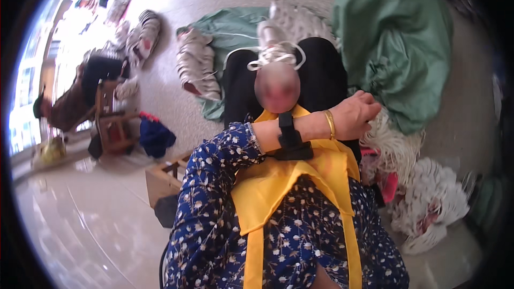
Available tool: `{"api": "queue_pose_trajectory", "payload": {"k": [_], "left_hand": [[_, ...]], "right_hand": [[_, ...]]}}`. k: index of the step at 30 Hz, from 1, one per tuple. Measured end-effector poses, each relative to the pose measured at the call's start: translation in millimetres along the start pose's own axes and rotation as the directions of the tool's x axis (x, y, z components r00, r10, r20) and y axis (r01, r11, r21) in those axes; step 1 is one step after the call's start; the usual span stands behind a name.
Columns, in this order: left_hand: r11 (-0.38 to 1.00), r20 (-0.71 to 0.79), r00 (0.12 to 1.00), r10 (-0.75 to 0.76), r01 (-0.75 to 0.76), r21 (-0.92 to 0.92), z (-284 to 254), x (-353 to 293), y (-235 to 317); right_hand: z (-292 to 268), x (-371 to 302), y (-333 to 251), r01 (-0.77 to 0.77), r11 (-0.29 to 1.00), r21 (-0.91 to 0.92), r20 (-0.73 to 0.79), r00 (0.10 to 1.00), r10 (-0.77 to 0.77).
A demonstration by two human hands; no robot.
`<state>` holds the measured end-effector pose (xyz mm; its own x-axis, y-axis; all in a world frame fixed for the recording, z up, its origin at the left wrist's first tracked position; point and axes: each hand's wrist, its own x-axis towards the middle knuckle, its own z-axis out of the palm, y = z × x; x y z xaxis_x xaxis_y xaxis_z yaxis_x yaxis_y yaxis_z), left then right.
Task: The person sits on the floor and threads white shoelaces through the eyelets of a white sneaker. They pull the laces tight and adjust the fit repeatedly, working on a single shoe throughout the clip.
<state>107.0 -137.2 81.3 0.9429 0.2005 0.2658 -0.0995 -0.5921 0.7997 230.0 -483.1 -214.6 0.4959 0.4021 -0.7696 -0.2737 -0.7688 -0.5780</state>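
My left arm reaches across my lap to the right, with a gold bangle and a black strapped device at the wrist. My left hand (pixel 357 113) is closed, its fingers curled; what they may hold is hidden. Beside and below it hangs a bundle of white laces (pixel 399 142). A pale shoe (pixel 270 35) with loose looped white laces (pixel 276 56) rests between my knees; a blurred patch covers part of this area. My right hand does not show. Over my lap lies a yellow apron (pixel 289 174).
Rows of pale shoes (pixel 197 64) lie on green cloth (pixel 230 24). A large green sack (pixel 393 48) stands at right, with a white heap (pixel 428 198) nearer. At left, another person (pixel 72 99) sits near a wooden stool (pixel 110 107). A wooden seat (pixel 163 182) is beside me.
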Motion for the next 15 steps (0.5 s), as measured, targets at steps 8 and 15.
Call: {"api": "queue_pose_trajectory", "payload": {"k": [8,15], "left_hand": [[0.977,-0.469,0.876,-0.112,0.182,0.108,-119.3,-78.1,29.1],[0.750,-0.609,0.781,-0.134,0.482,0.452,-198.8,-140.3,-49.7]], "right_hand": [[-18.7,13.7,-3.6,0.782,0.480,-0.397,0.261,0.598,-0.758],[-11.7,-23.6,-203.9,0.425,0.904,0.045,-0.134,0.899,-0.417]]}}
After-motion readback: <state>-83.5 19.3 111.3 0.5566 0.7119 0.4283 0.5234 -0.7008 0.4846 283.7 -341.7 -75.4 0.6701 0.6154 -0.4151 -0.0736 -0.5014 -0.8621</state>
